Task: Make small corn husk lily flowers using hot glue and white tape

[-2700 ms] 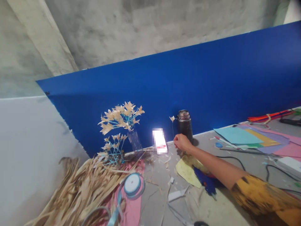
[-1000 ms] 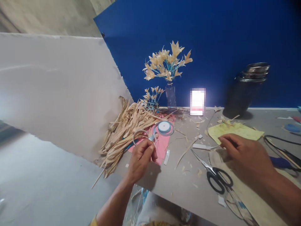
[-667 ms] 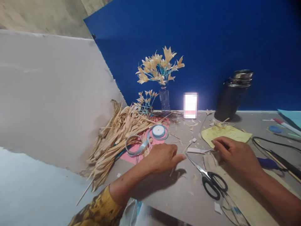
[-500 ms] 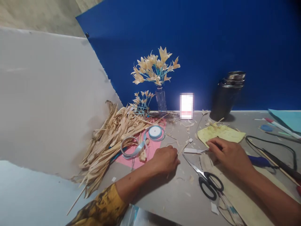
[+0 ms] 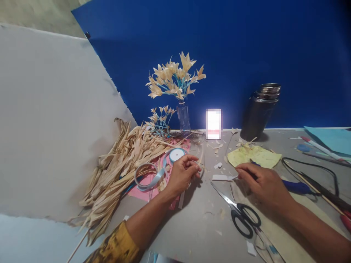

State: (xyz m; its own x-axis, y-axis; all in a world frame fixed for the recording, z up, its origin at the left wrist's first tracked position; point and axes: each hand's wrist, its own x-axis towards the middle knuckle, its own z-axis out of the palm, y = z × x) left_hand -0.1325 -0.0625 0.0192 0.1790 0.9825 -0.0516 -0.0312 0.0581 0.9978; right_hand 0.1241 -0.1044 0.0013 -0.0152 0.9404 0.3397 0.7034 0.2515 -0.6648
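Note:
My left hand (image 5: 185, 173) is raised over the pink paper's right side, thumb and fingers pinched together. It holds a thin, pale strip of dried husk (image 5: 202, 157), which shows beyond the fingertips. On the right, my right hand (image 5: 260, 182) pinches the narrow end of a flat white strip (image 5: 223, 178), which points left over the table. What its inner fingers cover is hidden. Black-handled scissors (image 5: 236, 208) lie partly open between my hands, tips toward the white strip. Beside my left wrist are a ribbon spool (image 5: 177, 155) and a loose ribbon ring (image 5: 137, 179).
Dried husks (image 5: 109, 175) are heaped on the left. Husk flowers (image 5: 175, 75) stand in a clear bottle (image 5: 183, 117), near a bright blurred screen (image 5: 213, 124) and a dark flask (image 5: 257, 113). Yellow paper (image 5: 263, 157), blue-handled pliers (image 5: 297, 186) and a black cable (image 5: 323, 166) lie right.
My left hand has moved left and up, away from the scissor tips, drawing the pale strip with it. My right hand stays at the white strip. The view has shifted slightly.

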